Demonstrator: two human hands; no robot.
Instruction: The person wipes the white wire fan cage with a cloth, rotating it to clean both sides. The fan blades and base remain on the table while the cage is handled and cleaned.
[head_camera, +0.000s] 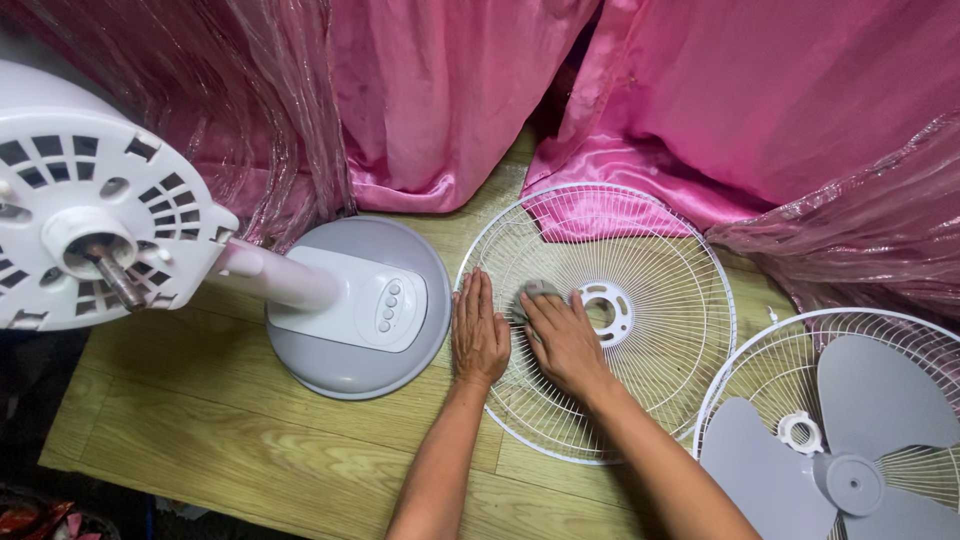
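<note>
A white wire fan grille (660, 300) lies flat on the wooden floor. My left hand (478, 330) rests flat with fingers together on the grille's left rim. My right hand (562, 335) presses a small grey cloth (533, 292) onto the wires, just left of the grille's central ring (604, 312). Both forearms reach in from the bottom edge.
A pedestal fan stands at left, with its round grey base (350, 345), button panel (390, 305) and bare motor head with shaft (95, 225). A second grille (760, 360) at lower right holds grey fan blades (850, 470) and a white ring nut (798, 432). Pink curtains (700, 90) hang behind.
</note>
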